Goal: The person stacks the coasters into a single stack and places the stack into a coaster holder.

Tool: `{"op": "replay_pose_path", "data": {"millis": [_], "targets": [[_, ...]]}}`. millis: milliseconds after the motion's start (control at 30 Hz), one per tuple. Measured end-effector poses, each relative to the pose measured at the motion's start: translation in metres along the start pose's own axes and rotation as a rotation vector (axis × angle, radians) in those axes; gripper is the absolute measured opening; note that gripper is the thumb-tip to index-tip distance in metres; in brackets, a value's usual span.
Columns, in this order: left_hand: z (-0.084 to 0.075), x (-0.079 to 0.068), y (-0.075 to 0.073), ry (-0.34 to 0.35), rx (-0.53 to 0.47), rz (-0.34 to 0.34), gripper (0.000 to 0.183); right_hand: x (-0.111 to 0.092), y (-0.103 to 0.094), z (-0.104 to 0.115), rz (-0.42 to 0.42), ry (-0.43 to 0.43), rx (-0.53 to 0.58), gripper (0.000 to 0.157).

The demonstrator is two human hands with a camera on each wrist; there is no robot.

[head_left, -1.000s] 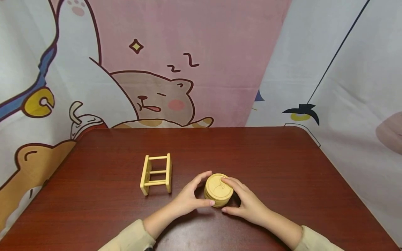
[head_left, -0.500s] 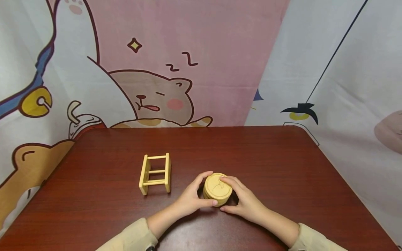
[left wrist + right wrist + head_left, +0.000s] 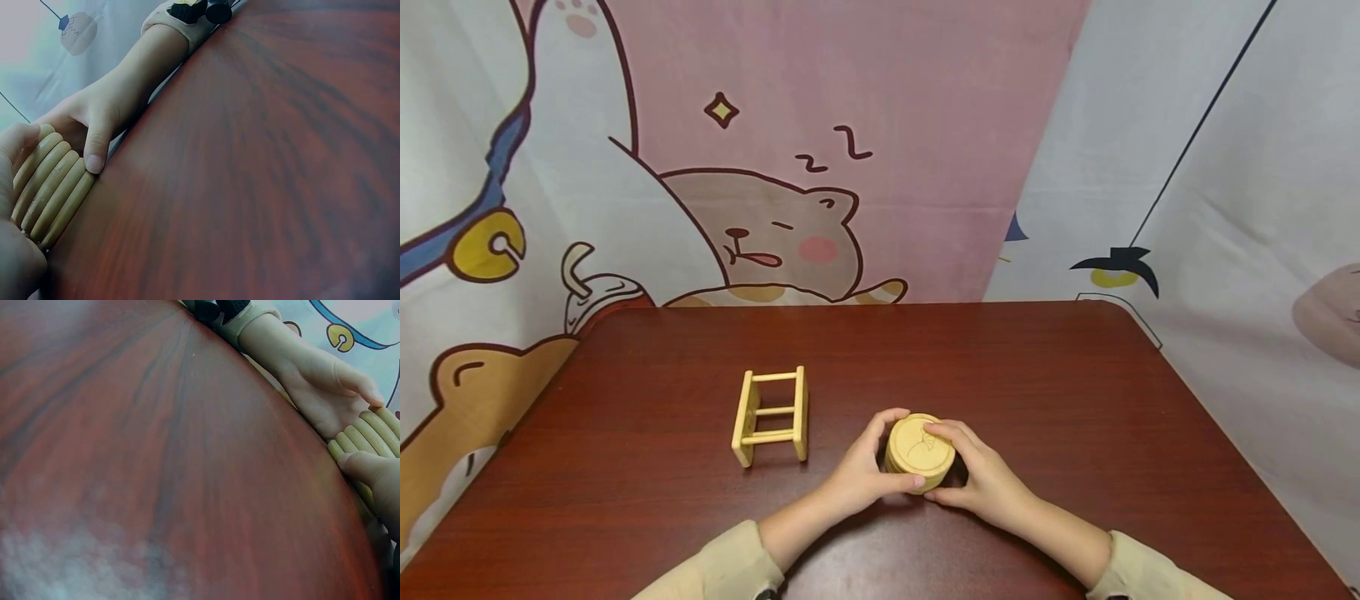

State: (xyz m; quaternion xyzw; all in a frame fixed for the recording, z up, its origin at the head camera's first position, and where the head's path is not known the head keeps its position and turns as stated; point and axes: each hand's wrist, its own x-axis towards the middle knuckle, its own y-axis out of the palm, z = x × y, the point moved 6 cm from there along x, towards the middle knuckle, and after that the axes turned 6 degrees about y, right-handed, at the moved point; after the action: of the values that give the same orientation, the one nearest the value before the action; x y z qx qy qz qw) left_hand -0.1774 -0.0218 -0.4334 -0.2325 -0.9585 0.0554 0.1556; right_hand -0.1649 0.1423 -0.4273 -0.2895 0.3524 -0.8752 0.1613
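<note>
A stack of round, pale wooden coasters (image 3: 917, 450) stands on the table between my two hands, a line drawing cut into the top one. My left hand (image 3: 859, 473) holds its left side, thumb across the front and fingers behind. From the right, my right hand (image 3: 996, 485) grips it, with a forefinger on the top coaster and the thumb low by the table. In the left wrist view, several coasters (image 3: 50, 187) show edge-on between the hands. The right wrist view shows the stacked edges (image 3: 375, 434) too, partly covered by the right thumb.
Left of the hands, a small pale wooden rack (image 3: 801, 417) with crossbars stands on the dark red-brown table (image 3: 1000, 367). A cartoon-printed cloth (image 3: 940, 150) hangs behind the table's far edge and along its sides.
My left hand has shifted slightly right, its thumb sliding further across the front of the stack. The right hand keeps its place on the coasters, and the rack has not moved.
</note>
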Motion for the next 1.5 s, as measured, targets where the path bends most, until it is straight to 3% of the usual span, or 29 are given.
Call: {"op": "replay_pose_path", "data": {"millis": [433,933,1500], "targets": [[-0.002,0.001,0.008,-0.025,-0.059,0.001,0.085,0.001,0.0,-0.001,-0.032,-0.048,0.003,0.081],[0.003,0.001,0.012,-0.012,-0.18,-0.022,0.085,0.003,0.0,0.002,-0.03,-0.031,0.03,0.086],[0.001,0.001,0.008,-0.014,-0.302,-0.065,0.082,0.007,0.002,0.009,-0.013,-0.042,0.246,0.088]]}}
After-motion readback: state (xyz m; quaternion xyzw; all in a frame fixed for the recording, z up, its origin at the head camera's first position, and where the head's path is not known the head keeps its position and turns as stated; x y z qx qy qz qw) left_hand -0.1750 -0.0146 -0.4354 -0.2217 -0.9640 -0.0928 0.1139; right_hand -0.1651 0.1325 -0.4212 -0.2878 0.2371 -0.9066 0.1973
